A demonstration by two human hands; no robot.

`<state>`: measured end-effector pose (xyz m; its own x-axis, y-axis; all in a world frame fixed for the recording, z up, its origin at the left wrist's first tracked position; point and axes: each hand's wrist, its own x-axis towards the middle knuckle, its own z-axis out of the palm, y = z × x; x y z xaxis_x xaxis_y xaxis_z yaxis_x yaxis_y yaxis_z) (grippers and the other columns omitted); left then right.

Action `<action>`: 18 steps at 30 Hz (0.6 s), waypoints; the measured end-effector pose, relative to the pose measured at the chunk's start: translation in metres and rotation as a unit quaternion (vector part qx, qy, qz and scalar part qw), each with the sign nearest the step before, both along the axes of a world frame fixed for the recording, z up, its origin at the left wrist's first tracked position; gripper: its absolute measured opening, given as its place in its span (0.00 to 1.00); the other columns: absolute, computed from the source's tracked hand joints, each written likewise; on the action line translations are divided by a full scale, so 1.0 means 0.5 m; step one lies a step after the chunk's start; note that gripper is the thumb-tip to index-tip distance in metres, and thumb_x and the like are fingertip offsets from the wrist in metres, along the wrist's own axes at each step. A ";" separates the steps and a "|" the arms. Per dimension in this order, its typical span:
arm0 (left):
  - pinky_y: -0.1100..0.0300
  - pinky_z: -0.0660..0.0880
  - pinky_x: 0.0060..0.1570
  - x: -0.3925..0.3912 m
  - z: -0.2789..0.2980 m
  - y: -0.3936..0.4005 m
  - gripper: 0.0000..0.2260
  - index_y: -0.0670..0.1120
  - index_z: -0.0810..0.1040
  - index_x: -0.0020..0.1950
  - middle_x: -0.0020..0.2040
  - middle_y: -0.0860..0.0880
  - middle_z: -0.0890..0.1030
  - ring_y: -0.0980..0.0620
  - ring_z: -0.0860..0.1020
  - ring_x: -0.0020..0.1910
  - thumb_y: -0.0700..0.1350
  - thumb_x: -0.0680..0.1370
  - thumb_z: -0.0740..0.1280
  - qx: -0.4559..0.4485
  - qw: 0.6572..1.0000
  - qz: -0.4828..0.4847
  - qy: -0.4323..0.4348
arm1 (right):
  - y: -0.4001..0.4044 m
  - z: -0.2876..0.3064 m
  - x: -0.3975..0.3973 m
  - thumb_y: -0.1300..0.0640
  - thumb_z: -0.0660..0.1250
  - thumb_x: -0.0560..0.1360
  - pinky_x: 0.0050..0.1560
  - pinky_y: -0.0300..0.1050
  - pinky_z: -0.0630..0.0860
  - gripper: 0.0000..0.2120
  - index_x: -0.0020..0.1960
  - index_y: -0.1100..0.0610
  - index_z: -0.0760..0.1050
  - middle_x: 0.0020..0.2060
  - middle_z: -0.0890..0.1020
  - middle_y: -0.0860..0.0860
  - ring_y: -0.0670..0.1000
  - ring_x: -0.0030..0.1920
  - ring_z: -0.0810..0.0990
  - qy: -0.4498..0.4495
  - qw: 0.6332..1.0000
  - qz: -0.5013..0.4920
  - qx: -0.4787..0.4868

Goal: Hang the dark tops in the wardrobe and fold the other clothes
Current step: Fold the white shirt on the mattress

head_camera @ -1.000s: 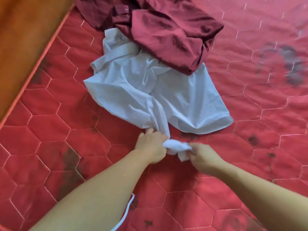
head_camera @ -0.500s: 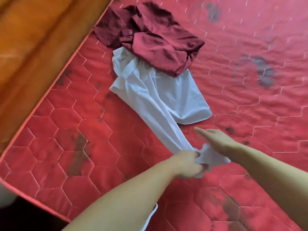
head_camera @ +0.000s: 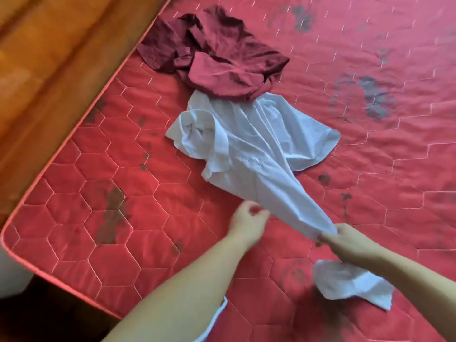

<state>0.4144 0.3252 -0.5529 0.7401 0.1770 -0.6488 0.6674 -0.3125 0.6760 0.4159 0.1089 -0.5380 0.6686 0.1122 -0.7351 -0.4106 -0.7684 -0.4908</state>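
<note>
A white shirt (head_camera: 249,146) lies crumpled on the red quilted mattress (head_camera: 123,218), stretched out toward me. Its far edge is tucked under a dark maroon top (head_camera: 222,67), which lies bunched near the mattress's far left edge. My right hand (head_camera: 345,240) grips the near end of the white shirt, and a loose flap of the shirt hangs below my wrist. My left hand (head_camera: 249,220) hovers just left of the stretched cloth with fingers loosely curled, holding nothing.
A wooden bed frame or panel (head_camera: 49,70) runs along the mattress's left side. The mattress corner (head_camera: 9,238) is at the lower left, with dark floor below it. Dark stains mark the mattress surface.
The white shirt has been pulled toward me and slid out from under the maroon top. My left hand let go of it; my right hand now holds the near end.
</note>
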 end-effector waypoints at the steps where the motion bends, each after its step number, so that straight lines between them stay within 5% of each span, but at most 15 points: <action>1: 0.60 0.71 0.55 0.012 -0.006 0.020 0.17 0.48 0.74 0.62 0.54 0.53 0.79 0.49 0.78 0.58 0.51 0.75 0.71 -0.004 0.995 0.098 0.016 | -0.019 0.001 -0.020 0.49 0.65 0.67 0.25 0.38 0.67 0.12 0.29 0.54 0.80 0.18 0.70 0.46 0.46 0.20 0.68 0.060 0.998 0.006 0.008; 5: 0.50 0.73 0.52 0.034 -0.020 0.031 0.35 0.53 0.60 0.73 0.67 0.52 0.73 0.46 0.76 0.63 0.58 0.72 0.72 -0.193 0.931 0.294 0.101 | -0.074 -0.001 -0.090 0.44 0.63 0.59 0.43 0.41 0.73 0.16 0.40 0.49 0.84 0.31 0.80 0.48 0.47 0.34 0.75 0.238 0.948 0.197 -0.072; 8: 0.55 0.77 0.39 0.044 -0.034 0.025 0.32 0.55 0.60 0.66 0.58 0.51 0.78 0.47 0.82 0.52 0.54 0.70 0.76 -0.203 0.899 0.379 0.086 | -0.075 -0.015 -0.117 0.48 0.64 0.63 0.53 0.48 0.64 0.21 0.53 0.52 0.83 0.49 0.80 0.55 0.51 0.55 0.71 0.254 0.903 0.292 -0.184; 11: 0.62 0.72 0.30 0.048 -0.050 0.029 0.28 0.54 0.62 0.60 0.48 0.50 0.79 0.53 0.78 0.36 0.52 0.70 0.76 -0.151 0.922 0.341 0.104 | -0.065 -0.015 -0.121 0.50 0.64 0.71 0.67 0.52 0.62 0.26 0.67 0.58 0.72 0.63 0.76 0.56 0.57 0.71 0.66 0.257 0.875 0.334 -0.237; 14: 0.66 0.67 0.26 0.049 -0.070 0.039 0.14 0.48 0.76 0.53 0.41 0.51 0.78 0.55 0.73 0.32 0.49 0.71 0.75 -0.032 0.979 0.177 0.092 | -0.061 -0.018 -0.113 0.45 0.62 0.73 0.66 0.50 0.63 0.23 0.63 0.56 0.74 0.63 0.77 0.56 0.55 0.62 0.73 0.257 0.865 0.363 -0.233; 16: 0.68 0.67 0.24 0.048 -0.064 0.035 0.06 0.49 0.78 0.41 0.38 0.52 0.79 0.56 0.74 0.33 0.47 0.72 0.73 0.040 0.995 0.073 0.050 | -0.058 -0.008 -0.093 0.36 0.64 0.70 0.55 0.49 0.67 0.20 0.44 0.53 0.76 0.42 0.81 0.48 0.48 0.43 0.76 0.224 0.887 0.348 -0.205; 18: 0.63 0.69 0.29 0.042 -0.050 0.022 0.11 0.48 0.74 0.35 0.34 0.53 0.77 0.53 0.75 0.35 0.50 0.72 0.72 0.090 0.996 -0.021 0.014 | -0.050 -0.002 -0.061 0.31 0.66 0.67 0.42 0.47 0.70 0.25 0.35 0.54 0.70 0.31 0.75 0.47 0.48 0.32 0.72 0.119 0.950 0.253 -0.140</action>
<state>0.4355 0.3362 -0.5777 0.7311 0.2613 -0.6302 0.6691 -0.4549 0.5877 0.3856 0.0840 -0.5392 0.3918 0.1519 -0.9074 -0.0283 -0.9838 -0.1769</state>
